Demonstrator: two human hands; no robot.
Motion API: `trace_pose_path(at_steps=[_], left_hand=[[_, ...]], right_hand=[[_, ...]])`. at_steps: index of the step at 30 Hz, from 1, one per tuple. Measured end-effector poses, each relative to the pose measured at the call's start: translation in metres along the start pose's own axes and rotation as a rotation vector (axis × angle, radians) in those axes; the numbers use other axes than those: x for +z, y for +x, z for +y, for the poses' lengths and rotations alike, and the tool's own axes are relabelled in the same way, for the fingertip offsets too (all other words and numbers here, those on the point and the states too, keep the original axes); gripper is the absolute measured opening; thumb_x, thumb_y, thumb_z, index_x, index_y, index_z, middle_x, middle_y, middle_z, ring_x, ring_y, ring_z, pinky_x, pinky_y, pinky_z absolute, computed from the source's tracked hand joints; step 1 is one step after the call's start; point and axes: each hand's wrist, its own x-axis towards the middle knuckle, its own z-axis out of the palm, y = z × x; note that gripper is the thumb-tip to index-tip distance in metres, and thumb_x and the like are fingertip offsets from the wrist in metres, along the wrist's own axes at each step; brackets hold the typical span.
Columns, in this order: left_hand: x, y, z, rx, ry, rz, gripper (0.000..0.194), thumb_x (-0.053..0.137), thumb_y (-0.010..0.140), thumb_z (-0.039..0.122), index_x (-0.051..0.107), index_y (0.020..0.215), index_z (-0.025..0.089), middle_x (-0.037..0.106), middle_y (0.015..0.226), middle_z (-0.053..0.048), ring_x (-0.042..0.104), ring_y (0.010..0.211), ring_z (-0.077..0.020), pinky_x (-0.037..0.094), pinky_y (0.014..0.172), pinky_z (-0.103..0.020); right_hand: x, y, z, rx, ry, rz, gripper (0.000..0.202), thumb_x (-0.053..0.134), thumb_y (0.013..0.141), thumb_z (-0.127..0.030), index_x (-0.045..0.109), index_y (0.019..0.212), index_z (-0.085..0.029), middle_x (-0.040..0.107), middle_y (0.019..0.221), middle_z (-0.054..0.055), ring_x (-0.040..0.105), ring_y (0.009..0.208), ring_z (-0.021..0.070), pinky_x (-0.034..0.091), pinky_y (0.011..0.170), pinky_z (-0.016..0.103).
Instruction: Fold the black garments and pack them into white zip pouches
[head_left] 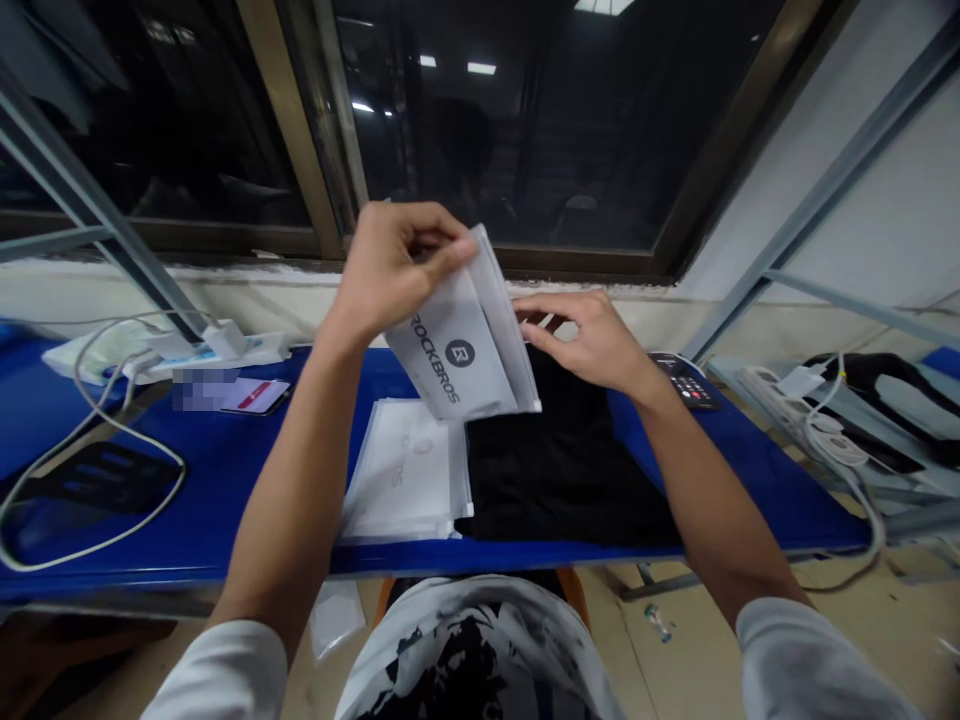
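My left hand (409,262) is closed in a pinch on the upper edge of a frosted zip bag (442,350) with black ROCKBROS lettering and a round logo. The bag hangs tilted above the table, its slider strip facing right. By that strip is my right hand (581,338), thumb and fingers apart, fingertips at the bag's edge; whether they touch it I cannot tell. Below the raised bag lies a stack of similar zip bags (401,470). Folded black cloth (559,485) lies to the right of the stack, partly under the raised bag.
On the blue table (202,510) at left are a phone (256,396), a dark flat object (105,478), a looping white cable and a power strip (251,350). Another phone (686,382) lies at right. Metal posts rise on both sides; a window is behind.
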Motion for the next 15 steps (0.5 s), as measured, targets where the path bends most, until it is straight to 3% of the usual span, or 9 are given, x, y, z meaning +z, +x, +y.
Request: trace_pose_path(at_steps=[5,9,15], left_hand=[[0.001,-0.004,0.01,-0.03,0.012,0.007,0.024,0.073,0.086,0.042,0.071,0.083,0.018,0.072,0.077,-0.003,0.069,0.076,-0.0184,0.052,0.065,-0.028],[-0.002,-0.004,0.001,-0.04,-0.02,0.028,0.026,0.074,0.086,0.045,0.07,0.081,0.02,0.07,0.072,-0.002,0.069,0.072,-0.0178,0.053,0.062,-0.028],[0.008,-0.003,0.001,0.019,-0.032,0.05,0.019,0.076,0.085,0.039,0.072,0.079,0.021,0.071,0.072,-0.001,0.065,0.065,-0.0141,0.049,0.058,-0.027]], right_hand=[[0.002,-0.002,-0.007,0.04,0.161,0.076,0.027,0.065,0.093,-0.035,0.068,0.117,-0.023,0.075,0.099,0.002,0.072,0.078,0.0178,0.06,0.067,0.029],[-0.001,-0.002,-0.01,0.006,0.093,0.081,0.017,0.065,0.093,-0.036,0.073,0.095,-0.021,0.075,0.088,0.002,0.07,0.072,0.0163,0.057,0.063,0.028],[0.006,0.001,0.0,0.022,0.047,0.067,0.016,0.075,0.084,-0.035,0.076,0.09,-0.019,0.075,0.086,0.002,0.066,0.068,0.0159,0.052,0.063,0.028]])
